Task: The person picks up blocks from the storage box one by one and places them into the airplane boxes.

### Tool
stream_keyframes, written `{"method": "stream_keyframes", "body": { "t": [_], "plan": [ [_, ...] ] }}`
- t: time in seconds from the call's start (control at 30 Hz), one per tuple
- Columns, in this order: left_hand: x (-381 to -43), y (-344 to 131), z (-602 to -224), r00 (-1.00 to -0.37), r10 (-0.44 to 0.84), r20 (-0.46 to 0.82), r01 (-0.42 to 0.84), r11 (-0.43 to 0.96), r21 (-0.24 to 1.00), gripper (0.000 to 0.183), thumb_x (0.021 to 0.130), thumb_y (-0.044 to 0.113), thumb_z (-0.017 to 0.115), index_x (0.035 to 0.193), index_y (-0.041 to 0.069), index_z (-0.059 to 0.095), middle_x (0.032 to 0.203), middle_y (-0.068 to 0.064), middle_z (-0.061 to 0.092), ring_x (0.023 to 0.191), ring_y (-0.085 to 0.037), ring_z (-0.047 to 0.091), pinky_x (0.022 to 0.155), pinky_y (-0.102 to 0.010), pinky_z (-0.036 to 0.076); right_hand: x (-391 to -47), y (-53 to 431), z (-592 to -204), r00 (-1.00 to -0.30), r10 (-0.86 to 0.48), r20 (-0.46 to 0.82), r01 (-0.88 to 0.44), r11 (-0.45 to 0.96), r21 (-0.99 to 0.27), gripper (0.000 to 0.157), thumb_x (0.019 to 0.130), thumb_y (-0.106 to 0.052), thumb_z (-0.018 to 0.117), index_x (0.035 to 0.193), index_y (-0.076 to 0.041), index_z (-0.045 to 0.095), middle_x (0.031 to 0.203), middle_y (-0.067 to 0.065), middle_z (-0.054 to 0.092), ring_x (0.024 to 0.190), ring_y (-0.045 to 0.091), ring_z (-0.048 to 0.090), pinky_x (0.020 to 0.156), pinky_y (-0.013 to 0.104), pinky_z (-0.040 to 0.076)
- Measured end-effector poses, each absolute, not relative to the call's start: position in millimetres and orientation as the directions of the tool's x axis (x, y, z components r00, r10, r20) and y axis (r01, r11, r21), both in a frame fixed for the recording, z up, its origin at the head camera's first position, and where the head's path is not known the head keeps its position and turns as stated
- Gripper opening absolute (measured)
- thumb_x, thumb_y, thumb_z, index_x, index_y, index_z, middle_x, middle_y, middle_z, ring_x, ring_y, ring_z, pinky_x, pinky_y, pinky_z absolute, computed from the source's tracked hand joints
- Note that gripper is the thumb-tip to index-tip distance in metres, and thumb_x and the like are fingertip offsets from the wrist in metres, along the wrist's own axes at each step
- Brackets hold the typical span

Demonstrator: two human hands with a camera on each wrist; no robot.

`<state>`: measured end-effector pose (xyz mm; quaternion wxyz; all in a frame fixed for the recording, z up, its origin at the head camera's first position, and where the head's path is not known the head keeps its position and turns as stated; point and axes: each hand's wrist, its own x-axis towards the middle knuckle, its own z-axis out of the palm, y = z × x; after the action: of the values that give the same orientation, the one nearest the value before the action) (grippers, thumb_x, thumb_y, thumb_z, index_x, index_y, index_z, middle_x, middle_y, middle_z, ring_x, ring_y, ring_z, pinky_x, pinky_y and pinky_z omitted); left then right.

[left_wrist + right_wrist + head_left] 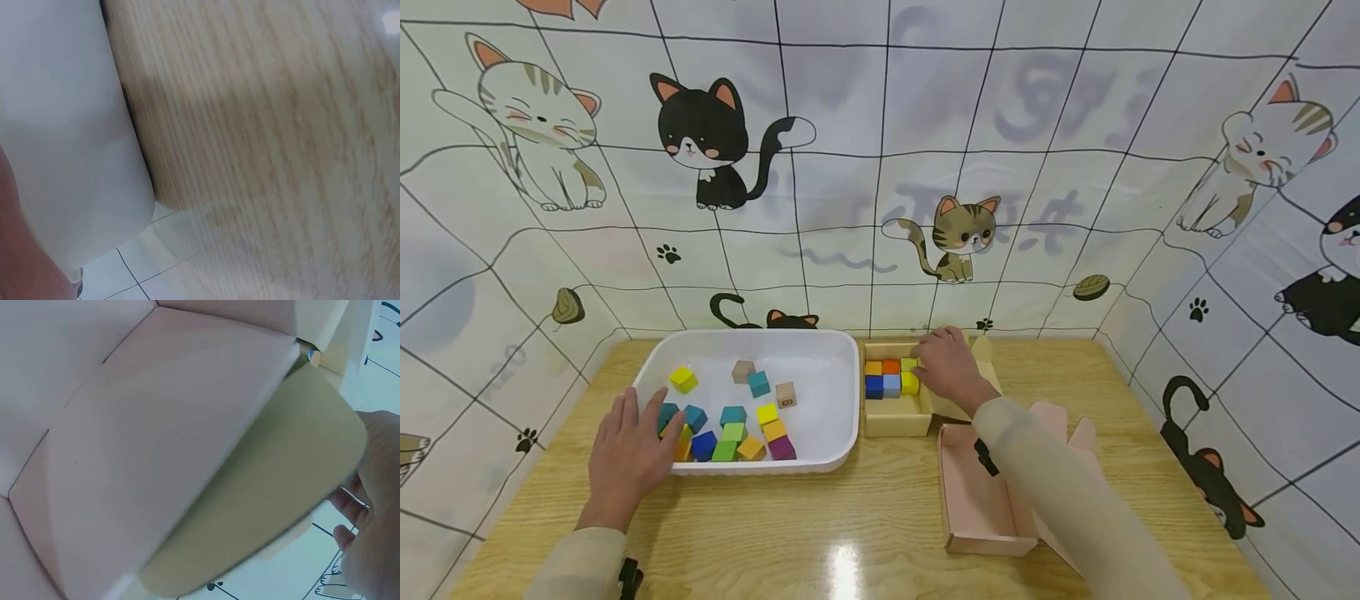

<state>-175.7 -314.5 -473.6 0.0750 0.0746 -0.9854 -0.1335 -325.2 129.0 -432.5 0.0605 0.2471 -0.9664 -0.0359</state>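
My left hand [628, 450] lies over the front left corner of a white tray [820, 400], its fingers spread and nearly straight. A teal cube [667, 414] shows between thumb and forefinger; orange cubes sit under the thumb. Several wooden cubes in blue, green, yellow and purple lie loose in the tray. To the tray's right stands a small yellow box [895, 425] with two rows of cubes, among them a dark blue cube [874, 387] and an orange-red cube [891, 367]. Over its right side is my right hand [951, 367], fingertips by the yellow-green cubes; whether they hold one I cannot tell.
A pink box [981, 508], its lid open to the right, stands in front of the yellow box, below my right forearm. The yellow box's lid flap [281, 481] spreads beside my right hand. A cat-print cloth [850, 183] hangs behind the wooden table [775, 533].
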Motion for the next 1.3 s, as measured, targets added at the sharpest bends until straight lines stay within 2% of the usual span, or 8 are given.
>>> {"method": "stream_keyframes", "body": {
  "t": [0.3, 0.67, 0.9, 1.07, 1.3],
  "plan": [
    [-176, -315, -474, -0.980, -0.151, 0.133, -0.111, 0.955, 0.274, 0.070, 0.102, 0.054, 0.024, 0.151, 0.005, 0.024, 0.155, -0.038, 0.007, 0.143, -0.055, 0.008, 0.117, -0.068, 0.010, -312, 118, -416, -0.857, -0.500, 0.127, -0.499, 0.866, 0.044, 0.029, 0.090, -0.034, 0.069, 0.115, -0.020, 0.072, 0.121, 0.002, 0.068, 0.120, 0.027, 0.055, 0.111, 0.049, 0.036],
    [-178, -315, -474, -0.978, -0.166, 0.128, -0.127, 0.955, 0.268, 0.070, 0.102, 0.054, 0.025, 0.151, 0.005, 0.024, 0.156, -0.037, 0.007, 0.144, -0.054, 0.007, 0.117, -0.068, 0.010, -285, 48, -407, -0.731, -0.660, 0.172, -0.668, 0.744, 0.016, 0.031, 0.088, -0.038, 0.071, 0.114, -0.023, 0.072, 0.115, -0.004, 0.068, 0.122, 0.021, 0.054, 0.112, 0.045, 0.036],
    [-177, -314, -473, -0.977, -0.164, 0.133, -0.122, 0.953, 0.277, 0.070, 0.102, 0.054, 0.025, 0.151, 0.005, 0.026, 0.156, -0.036, 0.008, 0.144, -0.054, 0.008, 0.116, -0.069, 0.012, -268, 4, -416, -0.665, -0.745, 0.052, -0.746, 0.666, 0.016, 0.035, 0.088, -0.046, 0.068, 0.118, -0.029, 0.070, 0.118, -0.010, 0.067, 0.122, 0.015, 0.052, 0.112, 0.039, 0.035],
    [-177, -314, -472, -0.977, -0.168, 0.136, -0.126, 0.954, 0.272, 0.068, 0.102, 0.053, 0.026, 0.150, 0.004, 0.027, 0.156, -0.036, 0.009, 0.143, -0.054, 0.009, 0.116, -0.069, 0.012, -259, -19, -424, -0.610, -0.792, -0.037, -0.791, 0.611, -0.030, 0.029, 0.089, -0.043, 0.068, 0.115, -0.032, 0.071, 0.122, -0.012, 0.066, 0.125, 0.013, 0.050, 0.113, 0.035, 0.034],
    [-178, -313, -473, -0.975, -0.174, 0.140, -0.133, 0.956, 0.261, 0.066, 0.102, 0.051, 0.028, 0.150, 0.005, 0.028, 0.156, -0.036, 0.010, 0.143, -0.054, 0.010, 0.116, -0.068, 0.013, -261, -35, -438, -0.582, -0.806, -0.103, -0.802, 0.591, -0.087, 0.027, 0.087, -0.042, 0.071, 0.112, -0.034, 0.073, 0.121, -0.016, 0.068, 0.128, 0.012, 0.048, 0.116, 0.035, 0.032]
  ]
}}
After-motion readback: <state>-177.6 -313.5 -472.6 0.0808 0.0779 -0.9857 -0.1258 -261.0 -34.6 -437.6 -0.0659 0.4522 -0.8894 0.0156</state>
